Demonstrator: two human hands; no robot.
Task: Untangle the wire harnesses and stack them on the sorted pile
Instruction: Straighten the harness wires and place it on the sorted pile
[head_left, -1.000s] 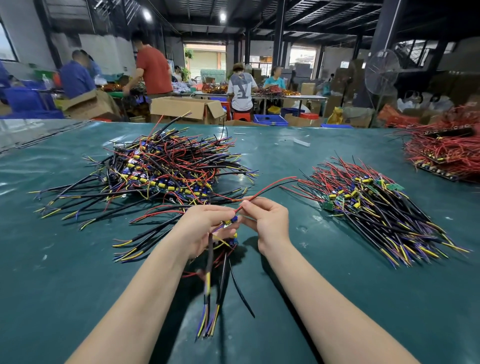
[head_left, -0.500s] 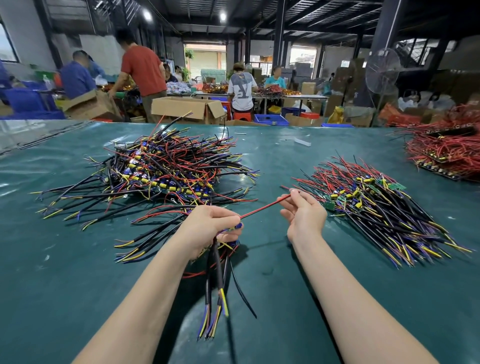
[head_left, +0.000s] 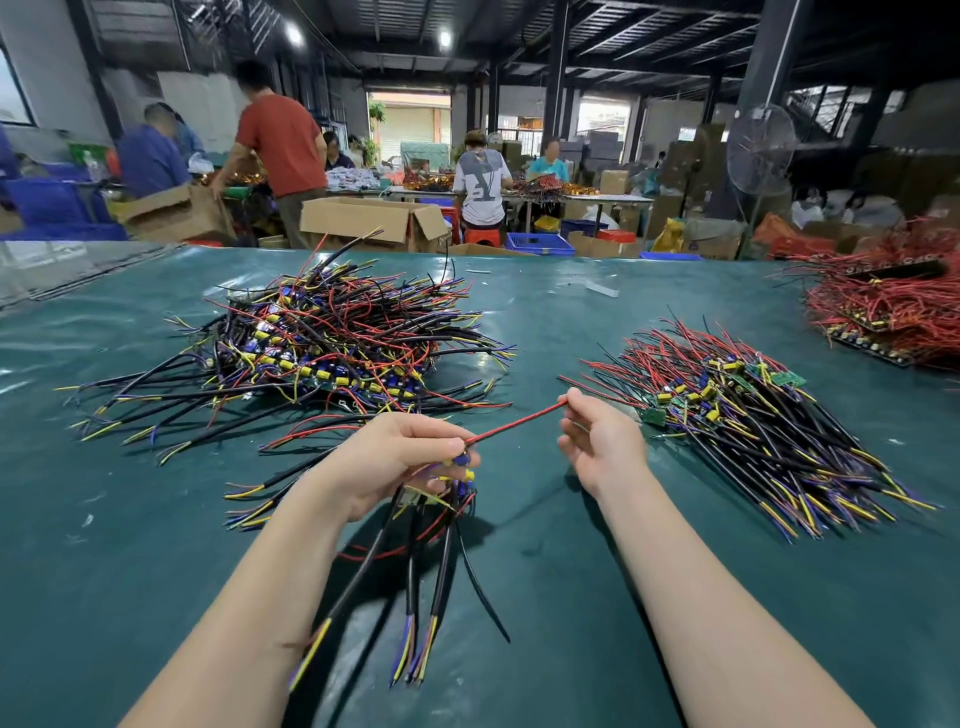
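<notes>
My left hand (head_left: 387, 457) grips a small bunch of wire harnesses (head_left: 441, 561) by their blue and yellow components; black cables with yellow and blue ends hang down toward me. My right hand (head_left: 597, 441) pinches the far end of a red wire (head_left: 511, 426) that stretches taut from the bunch. The tangled heap (head_left: 332, 343) of harnesses lies beyond my left hand. The sorted pile (head_left: 753, 421), wires laid in one direction, lies to the right of my right hand.
All of it sits on a green table cover (head_left: 571, 597). A heap of red wires on boards (head_left: 893, 317) lies at the far right. Loose harnesses (head_left: 275, 483) rest left of my left hand. People work at tables and cardboard boxes (head_left: 374, 221) behind the table.
My right hand has slid along the red wire away from my left hand, to the right, pulling the wire out straight. The left hand keeps its grip on the bunch.
</notes>
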